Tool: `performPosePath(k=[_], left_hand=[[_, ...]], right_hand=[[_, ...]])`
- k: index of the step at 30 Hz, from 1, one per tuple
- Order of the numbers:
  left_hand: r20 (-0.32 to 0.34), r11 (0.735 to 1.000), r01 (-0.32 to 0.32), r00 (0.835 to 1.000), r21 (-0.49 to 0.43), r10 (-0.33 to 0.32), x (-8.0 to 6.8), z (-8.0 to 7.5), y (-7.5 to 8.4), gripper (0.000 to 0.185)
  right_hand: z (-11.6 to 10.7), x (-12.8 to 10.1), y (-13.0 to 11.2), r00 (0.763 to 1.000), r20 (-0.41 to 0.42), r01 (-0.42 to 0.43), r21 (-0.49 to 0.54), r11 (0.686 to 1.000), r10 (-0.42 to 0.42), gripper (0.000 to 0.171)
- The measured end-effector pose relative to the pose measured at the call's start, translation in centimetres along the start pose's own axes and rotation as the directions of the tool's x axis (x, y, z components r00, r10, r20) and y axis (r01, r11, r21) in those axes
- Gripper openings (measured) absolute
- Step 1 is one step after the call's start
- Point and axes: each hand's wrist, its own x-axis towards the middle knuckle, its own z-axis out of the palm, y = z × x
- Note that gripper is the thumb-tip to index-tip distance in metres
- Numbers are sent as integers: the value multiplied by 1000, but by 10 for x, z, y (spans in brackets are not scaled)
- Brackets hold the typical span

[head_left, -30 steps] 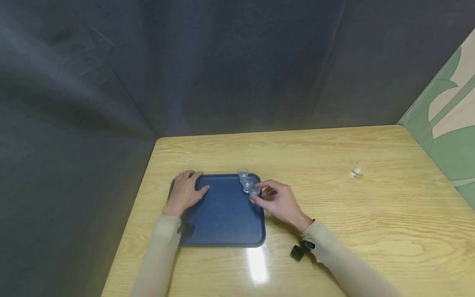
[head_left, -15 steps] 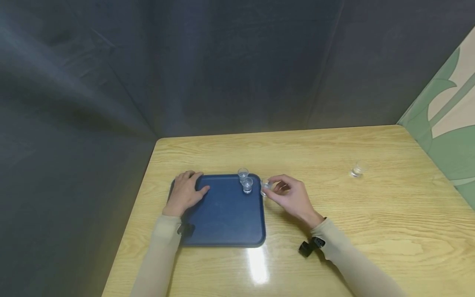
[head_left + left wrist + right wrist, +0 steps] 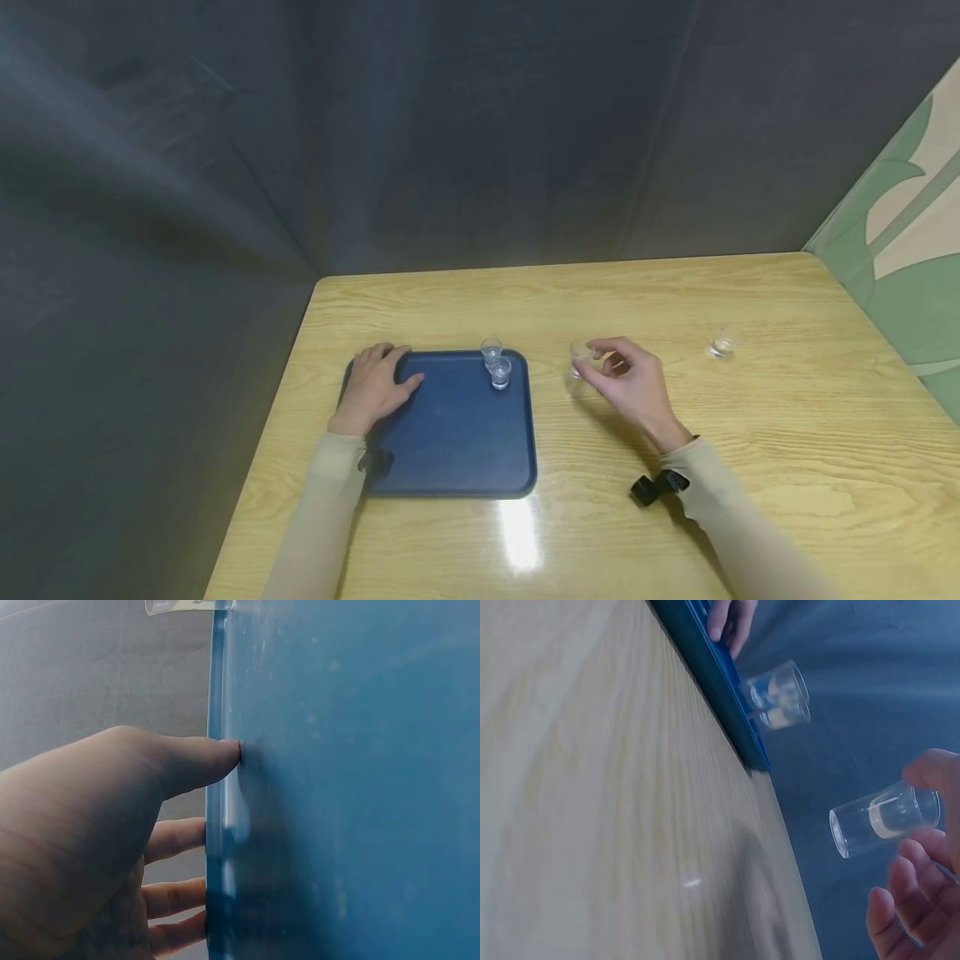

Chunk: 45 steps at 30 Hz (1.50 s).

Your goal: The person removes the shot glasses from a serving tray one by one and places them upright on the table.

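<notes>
In the head view, my left hand (image 3: 372,390) is at the far left corner of a blue tray (image 3: 457,450). The left wrist view shows its thumb (image 3: 199,759) over the tray's rim and the other fingers at the outer side. My right hand (image 3: 628,382) is to the right of the tray and pinches a small clear shot glass (image 3: 582,357) between thumb and fingers. Up close, the right wrist view has this glass (image 3: 885,817) clear of the table, with a thick base. Two similar shot glasses (image 3: 492,350) (image 3: 500,375) stand at the tray's far right corner.
Another clear shot glass (image 3: 722,344) stands at the right on the wooden table (image 3: 750,433). Dark cloth (image 3: 510,133) hangs behind the table and along its left side. A leaf-patterned panel (image 3: 900,242) borders the right edge.
My right hand has carried its shot glass off the tray's far right corner and rightward over the table. My left hand and the tray stay put.
</notes>
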Motion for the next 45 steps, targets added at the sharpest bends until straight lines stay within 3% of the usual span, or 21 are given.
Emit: performPosePath(k=[17, 24, 38, 45], left_hand=[[2, 1000, 6, 1000, -3, -6, 0, 0, 0, 66], [3, 1000, 6, 1000, -2, -6, 1, 2, -1, 66], [3, 1000, 6, 1000, -9, -6, 1, 2, -1, 66], [2, 1000, 10, 1000, -10, -10, 0, 2, -1, 66]], right_hand=[[-47, -2, 32, 984, -90, -162, -68, 984, 156, 35], [-65, -5, 43, 976, -190, -127, -103, 987, 106, 33], [-110, -11, 53, 915, -269, -339, -112, 934, 300, 48], [-122, -12, 63, 902, -285, -370, -118, 922, 325, 52]])
